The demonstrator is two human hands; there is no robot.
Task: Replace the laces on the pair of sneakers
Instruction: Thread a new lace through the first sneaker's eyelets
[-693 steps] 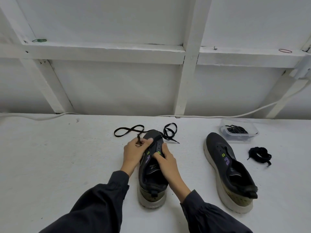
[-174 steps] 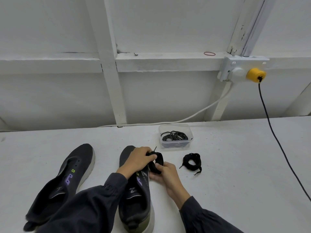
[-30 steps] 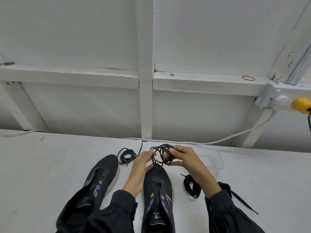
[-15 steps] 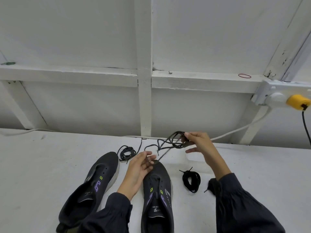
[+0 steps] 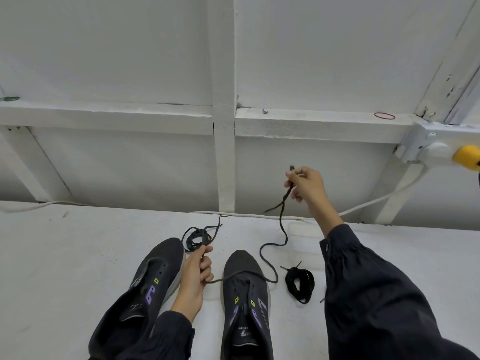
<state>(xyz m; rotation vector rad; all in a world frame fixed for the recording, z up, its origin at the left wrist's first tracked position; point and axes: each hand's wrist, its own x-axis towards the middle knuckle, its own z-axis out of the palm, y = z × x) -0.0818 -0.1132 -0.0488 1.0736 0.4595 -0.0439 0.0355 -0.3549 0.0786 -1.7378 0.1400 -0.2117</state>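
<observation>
Right hand (image 5: 305, 183) raised, pinching one end of a dark shoelace (image 5: 281, 229), left hand (image 5: 197, 271) gripping it lower down (hands well apart), slack draped across a black sneaker (image 5: 245, 294) on the counter (image 5: 65, 255)

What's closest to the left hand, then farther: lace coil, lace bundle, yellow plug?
From the left hand, head view:
1. lace coil, just behind it.
2. lace bundle, off to the right.
3. yellow plug, far right wall.

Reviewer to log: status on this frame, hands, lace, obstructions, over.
Left hand grips the lace low; right hand pinches its far end, raised. Lace sags across the right-hand sneaker, not visibly threaded. Coiled lace lies apart, not obstructing.
</observation>
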